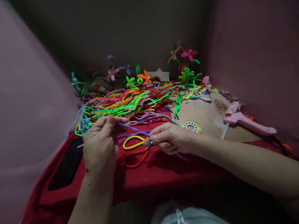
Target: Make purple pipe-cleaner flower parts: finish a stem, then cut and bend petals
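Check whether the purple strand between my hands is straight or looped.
Nearly straight: the visible stretch of purple strand slants in one line from left hand to right hand, without a loop.

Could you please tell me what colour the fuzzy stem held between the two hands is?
The fuzzy stem is purple, seen best in the head view.

Heap of stems point(126, 105) lies on the cloth point(168, 171), left of the board point(205, 113). Flowers point(145, 77) stand along the back, behind the heap. Left hand point(105, 133) and right hand point(171, 138) in front of it, a single stem point(134, 128) spanning between them. Scissors point(143, 151) on the cloth between the hands, partly behind the right. Tape roll point(196, 127) at board's front left; glue gun point(247, 121) at its right side. Flat slab point(66, 165) on cloth, left of the left forearm.
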`<state>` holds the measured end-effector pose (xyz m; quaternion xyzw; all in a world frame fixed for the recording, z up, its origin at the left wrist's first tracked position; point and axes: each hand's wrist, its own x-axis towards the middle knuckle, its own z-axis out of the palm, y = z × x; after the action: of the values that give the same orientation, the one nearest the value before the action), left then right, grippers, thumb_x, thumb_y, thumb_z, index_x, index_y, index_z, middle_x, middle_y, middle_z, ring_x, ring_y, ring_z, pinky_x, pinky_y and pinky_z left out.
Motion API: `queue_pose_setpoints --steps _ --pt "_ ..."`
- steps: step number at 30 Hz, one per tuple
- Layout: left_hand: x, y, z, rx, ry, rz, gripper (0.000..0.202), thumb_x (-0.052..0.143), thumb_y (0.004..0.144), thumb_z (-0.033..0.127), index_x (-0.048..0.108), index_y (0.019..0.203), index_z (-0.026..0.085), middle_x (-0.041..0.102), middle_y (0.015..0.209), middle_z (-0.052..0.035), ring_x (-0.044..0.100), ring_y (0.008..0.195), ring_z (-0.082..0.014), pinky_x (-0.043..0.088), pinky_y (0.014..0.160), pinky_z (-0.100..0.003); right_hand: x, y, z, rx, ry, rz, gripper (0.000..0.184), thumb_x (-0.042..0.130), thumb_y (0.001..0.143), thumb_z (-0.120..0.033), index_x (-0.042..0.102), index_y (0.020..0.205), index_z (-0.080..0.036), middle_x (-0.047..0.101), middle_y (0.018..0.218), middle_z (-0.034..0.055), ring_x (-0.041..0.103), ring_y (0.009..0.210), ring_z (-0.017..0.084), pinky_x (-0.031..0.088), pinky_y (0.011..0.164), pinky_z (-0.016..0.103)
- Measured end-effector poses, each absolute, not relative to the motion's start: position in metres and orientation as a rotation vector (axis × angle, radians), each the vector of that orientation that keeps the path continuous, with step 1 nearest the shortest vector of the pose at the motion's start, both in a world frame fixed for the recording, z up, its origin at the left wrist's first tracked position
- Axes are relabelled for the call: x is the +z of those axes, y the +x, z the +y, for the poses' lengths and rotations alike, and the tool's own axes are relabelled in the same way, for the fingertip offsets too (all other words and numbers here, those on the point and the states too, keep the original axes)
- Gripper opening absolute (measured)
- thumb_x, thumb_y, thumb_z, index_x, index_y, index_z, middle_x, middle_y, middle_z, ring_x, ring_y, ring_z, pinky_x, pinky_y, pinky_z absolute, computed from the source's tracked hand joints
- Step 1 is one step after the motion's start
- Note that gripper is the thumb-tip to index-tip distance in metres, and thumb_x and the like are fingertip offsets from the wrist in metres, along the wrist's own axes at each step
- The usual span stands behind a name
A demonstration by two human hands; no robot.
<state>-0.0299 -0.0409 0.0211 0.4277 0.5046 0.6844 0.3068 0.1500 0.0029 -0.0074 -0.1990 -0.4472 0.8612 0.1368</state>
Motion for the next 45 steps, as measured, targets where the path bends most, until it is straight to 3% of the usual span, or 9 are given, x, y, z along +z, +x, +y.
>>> queue_pose_setpoints --steps 4,10,15,20,23,26,29,34,45 --pt "0.018 -0.045 -0.034 1.868 1.042 1.242 0.015 0.062 0.078 0.028 0.061 0.07 0.015 0.068 0.064 -0.0016 0.067 0.062 -0.015 0.056 0.063 -0.029 -0.011 0.149 0.004 2.461 -0.634 -1.349 0.013 0.052 0.08 -0.02 0.062 0.083 -0.011 0.029 0.037 -0.0107 0.014 0.03 0.003 0.012 0.029 0.016" --pt "0.017 -0.067 -0.033 1.944 0.936 1.269 0.01 0.061 0.08 0.025 0.062 0.071 0.019 0.066 0.059 0.005 0.065 0.057 -0.0109 0.052 0.052 -0.021 -0.013 0.149 0.006 2.455 -0.702 -1.388 0.015 0.051 0.08 -0.019 0.062 0.084 -0.01 0.032 0.036 -0.0101 0.015 0.029 0.003 0.013 0.03 0.016" --pt "0.018 -0.08 -0.036 2.103 0.925 1.349 0.02 0.058 0.082 0.031 0.062 0.067 0.019 0.061 0.051 0.0055 0.056 0.044 -0.0088 0.048 0.043 -0.023 -0.015 0.149 0.008 2.437 -0.728 -1.404 0.017 0.051 0.081 -0.019 0.063 0.086 -0.009 0.038 0.036 -0.0084 0.02 0.027 0.004 0.017 0.029 0.017" --pt "0.022 -0.088 -0.04 1.983 0.899 1.335 0.026 0.051 0.088 0.025 0.062 0.065 0.021 0.056 0.052 0.0105 0.051 0.049 -0.0022 0.041 0.049 -0.019 -0.018 0.146 0.007 2.425 -0.731 -1.387 0.016 0.051 0.081 -0.019 0.063 0.085 -0.009 0.043 0.036 -0.0065 0.026 0.027 0.004 0.019 0.029 0.017" --pt "0.02 -0.087 -0.039 1.996 0.818 1.252 0.025 0.056 0.085 0.033 0.062 0.065 0.02 0.058 0.056 0.0085 0.05 0.048 -0.0032 0.042 0.047 -0.019 -0.018 0.146 0.006 2.422 -0.721 -1.344 0.016 0.05 0.081 -0.017 0.063 0.083 -0.009 0.041 0.036 -0.0071 0.022 0.027 0.004 0.016 0.028 0.016" --pt "0.013 -0.073 -0.039 1.898 0.825 1.046 0.03 0.073 0.067 0.044 0.067 0.082 0.019 0.067 0.078 0.0004 0.058 0.059 -0.0078 0.047 0.048 -0.019 -0.017 0.146 0.006 2.42 -0.711 -1.294 0.016 0.051 0.081 -0.019 0.063 0.081 -0.009 0.039 0.036 -0.0081 0.02 0.027 0.003 0.015 0.029 0.016" --pt "0.005 -0.052 -0.043 1.656 0.884 1.048 0.035 0.079 0.062 0.024 0.068 0.094 0.016 0.068 0.091 -0.0055 0.06 0.061 -0.0081 0.047 0.048 -0.016 -0.017 0.146 0.007 2.423 -0.704 -1.288 0.016 0.051 0.081 -0.02 0.063 0.082 -0.009 0.038 0.036 -0.0085 0.02 0.027 0.004 0.015 0.029 0.016" --pt "0.004 -0.033 -0.047 1.548 0.957 1.125 0.017 0.068 0.073 0.027 0.07 0.078 0.011 0.066 0.064 -0.005 0.06 0.052 -0.0101 0.05 0.047 -0.018 -0.016 0.146 0.005 2.447 -0.617 -1.231 0.012 0.051 0.08 -0.02 0.059 0.081 -0.011 0.039 0.038 -0.0084 0.021 0.029 0.004 0.017 0.029 0.016" --pt "0.001 -0.032 -0.043 1.738 0.976 1.166 0.013 0.065 0.075 0.023 0.068 0.082 0.012 0.065 0.062 -0.0015 0.058 0.042 -0.0103 0.044 0.033 -0.018 -0.02 0.144 0.007 2.292 -0.608 -1.336 0.012 0.062 0.074 -0.022 0.055 0.074 -0.012 0.06 0.047 -0.0008 0.04 0.03 0.005 0.03 0.03 0.016"
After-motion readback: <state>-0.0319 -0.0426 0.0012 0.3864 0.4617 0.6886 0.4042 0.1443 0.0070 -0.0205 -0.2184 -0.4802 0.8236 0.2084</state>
